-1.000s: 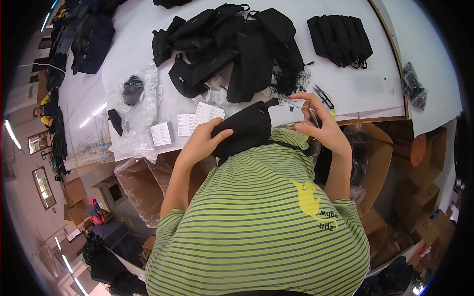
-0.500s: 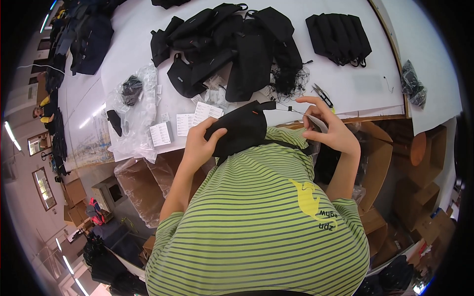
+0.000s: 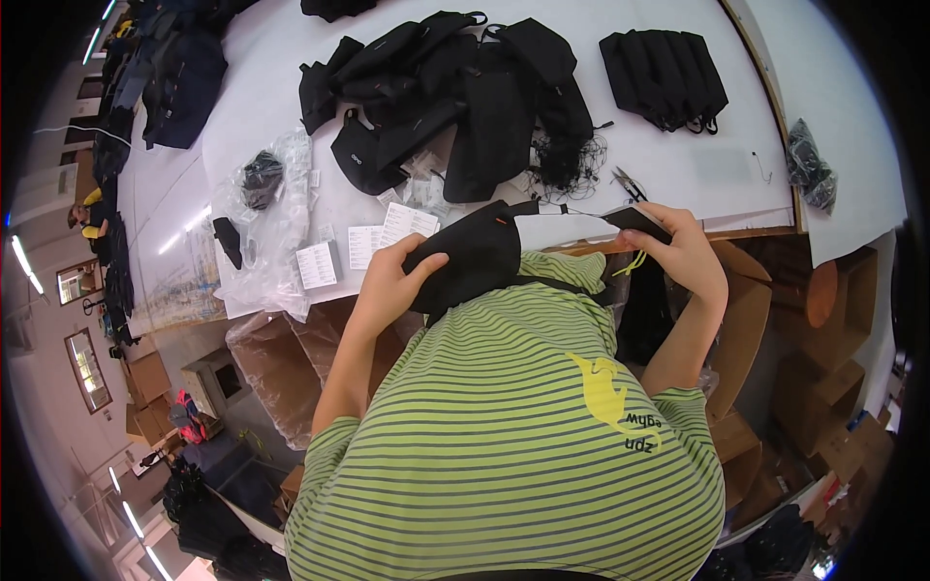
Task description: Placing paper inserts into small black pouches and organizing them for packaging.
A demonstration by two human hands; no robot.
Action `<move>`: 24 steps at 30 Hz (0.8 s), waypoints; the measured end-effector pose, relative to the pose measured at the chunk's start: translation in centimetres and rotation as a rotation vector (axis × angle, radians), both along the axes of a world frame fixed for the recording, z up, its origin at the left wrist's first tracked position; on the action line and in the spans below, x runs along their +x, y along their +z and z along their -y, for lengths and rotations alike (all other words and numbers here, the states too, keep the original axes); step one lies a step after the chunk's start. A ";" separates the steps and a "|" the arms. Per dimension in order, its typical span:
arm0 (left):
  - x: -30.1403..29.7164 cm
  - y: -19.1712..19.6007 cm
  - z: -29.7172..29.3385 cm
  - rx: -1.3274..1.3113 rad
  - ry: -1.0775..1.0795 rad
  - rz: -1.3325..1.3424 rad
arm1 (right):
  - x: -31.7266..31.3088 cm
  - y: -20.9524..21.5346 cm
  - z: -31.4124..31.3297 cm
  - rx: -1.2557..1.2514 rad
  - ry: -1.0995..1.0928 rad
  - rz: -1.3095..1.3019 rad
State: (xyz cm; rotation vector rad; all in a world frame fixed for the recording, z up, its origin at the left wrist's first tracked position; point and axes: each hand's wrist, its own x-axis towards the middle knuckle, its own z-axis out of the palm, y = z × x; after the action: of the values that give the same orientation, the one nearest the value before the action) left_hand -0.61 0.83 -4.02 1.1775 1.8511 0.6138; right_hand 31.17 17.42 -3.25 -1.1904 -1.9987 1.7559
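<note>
A small black fabric pouch (image 3: 472,254) with an orange tab is gripped at its left end by my left hand (image 3: 395,281), thumb lying on top. From the loop at its upper right corner a thin dark string (image 3: 584,212) runs taut to a black hang tag (image 3: 643,223). My right hand (image 3: 683,250) pinches that tag between thumb and fingers. Just beyond the pouch, white printed cards (image 3: 405,225) and a stack of white labels (image 3: 317,265) lie on the white table (image 3: 668,184).
A heap of black pouches (image 3: 494,116) covers the table's middle, with a tangle of black strings (image 3: 567,167) beside it. Thread snips (image 3: 630,184) lie right of these. Folded black pouches (image 3: 664,79) sit far right, clear plastic bags (image 3: 281,213) left. Cardboard boxes (image 3: 741,320) stand below the edge.
My right hand has moved right, drawing the string straight, and the tag has turned from its pale side to its black side. My left hand keeps its hold on the pouch.
</note>
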 end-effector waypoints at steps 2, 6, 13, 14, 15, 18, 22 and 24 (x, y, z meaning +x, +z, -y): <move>0.2 0.0 0.1 0.034 0.055 0.007 | 0.0 -0.2 0.0 -0.029 -0.015 -0.023; 0.5 -0.2 0.3 0.129 0.053 -0.005 | -0.2 -0.8 0.0 0.023 -0.079 -0.113; 0.9 0.1 0.3 0.252 0.095 -0.140 | 0.4 0.0 -0.8 -0.001 -0.289 -0.091; 1.0 0.3 0.2 0.286 0.089 -0.203 | 0.3 -0.1 -0.9 -0.001 -0.290 -0.090; 1.0 0.4 0.2 0.287 0.087 -0.203 | 0.0 -0.3 -1.0 0.058 -0.319 -0.173; 1.1 0.6 0.0 0.259 0.077 -0.212 | -1.4 -1.0 -1.0 0.096 -0.392 -0.357; 2.2 1.2 0.0 0.356 -0.002 -0.208 | -2.4 -2.2 -1.4 -0.048 -0.499 -0.642; 2.7 2.3 -0.1 0.196 -0.017 -0.068 | -2.7 -2.8 -1.8 -0.106 -0.589 -0.759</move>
State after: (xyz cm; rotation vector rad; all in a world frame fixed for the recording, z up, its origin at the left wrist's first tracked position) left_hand 2.11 0.96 -1.73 1.3541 1.8682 0.7683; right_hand 28.51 19.21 -6.05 -0.8218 -1.0081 1.6480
